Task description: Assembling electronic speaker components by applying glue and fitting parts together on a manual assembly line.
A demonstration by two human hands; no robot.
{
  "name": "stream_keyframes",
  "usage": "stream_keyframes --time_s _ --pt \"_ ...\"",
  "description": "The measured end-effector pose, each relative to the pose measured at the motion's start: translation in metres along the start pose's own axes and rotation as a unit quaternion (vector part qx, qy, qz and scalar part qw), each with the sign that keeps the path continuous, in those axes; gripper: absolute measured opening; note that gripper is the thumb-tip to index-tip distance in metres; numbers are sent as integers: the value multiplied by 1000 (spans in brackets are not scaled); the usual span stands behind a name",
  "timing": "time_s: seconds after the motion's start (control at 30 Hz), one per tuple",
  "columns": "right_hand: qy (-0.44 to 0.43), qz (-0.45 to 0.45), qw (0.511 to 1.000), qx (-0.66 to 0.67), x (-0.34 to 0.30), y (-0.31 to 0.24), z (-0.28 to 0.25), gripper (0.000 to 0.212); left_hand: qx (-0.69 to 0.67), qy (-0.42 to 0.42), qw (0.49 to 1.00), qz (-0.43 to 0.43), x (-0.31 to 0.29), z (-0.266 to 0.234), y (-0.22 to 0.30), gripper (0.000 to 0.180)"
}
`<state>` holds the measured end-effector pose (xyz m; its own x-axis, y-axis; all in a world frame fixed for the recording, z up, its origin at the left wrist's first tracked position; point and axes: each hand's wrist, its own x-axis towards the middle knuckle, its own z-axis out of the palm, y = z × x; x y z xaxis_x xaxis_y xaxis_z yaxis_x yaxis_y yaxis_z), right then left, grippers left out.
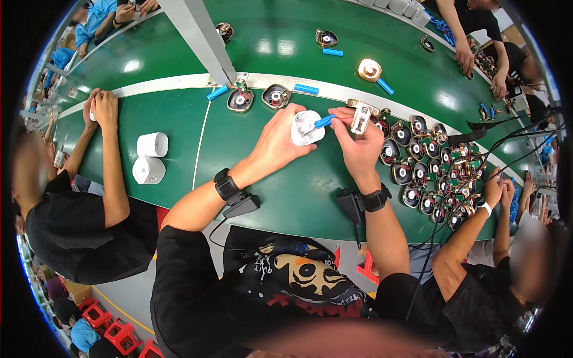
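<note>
My left hand (276, 138) is closed around a white, cup-shaped plastic housing (302, 136), whose open side faces right. A blue cylindrical battery (324, 122) reaches from my right fingers to the mouth of this housing. My right hand (362, 152) is closed on the battery's outer end, and a gold-coloured part (362, 117) is held at the same fingers. How the battery joins that part is hidden by the fingers. Just beyond my left hand lie a round black-and-gold unit (276, 96) and another blue battery (306, 89).
Several black-and-gold units (418, 170) crowd the green bench (280, 200) at right, crossed by black cables (513, 140). Two white housings (149, 170) stand at left. A grey post (200, 39) rises beyond the white rail (173, 82). Co-workers sit on both sides.
</note>
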<state>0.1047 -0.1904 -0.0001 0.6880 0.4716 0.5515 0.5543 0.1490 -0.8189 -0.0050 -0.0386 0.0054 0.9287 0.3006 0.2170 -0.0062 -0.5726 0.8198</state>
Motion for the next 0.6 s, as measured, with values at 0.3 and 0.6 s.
stream_keyframes --time_s 0.3,0.6 --pt "-100 -55 991 -76 3 -10 -2 12 -39 -43 998 -8 -1 -1 -8 63" --pt "-17 240 951 192 -11 -6 27 24 -65 -49 996 -45 -3 0 0 67"
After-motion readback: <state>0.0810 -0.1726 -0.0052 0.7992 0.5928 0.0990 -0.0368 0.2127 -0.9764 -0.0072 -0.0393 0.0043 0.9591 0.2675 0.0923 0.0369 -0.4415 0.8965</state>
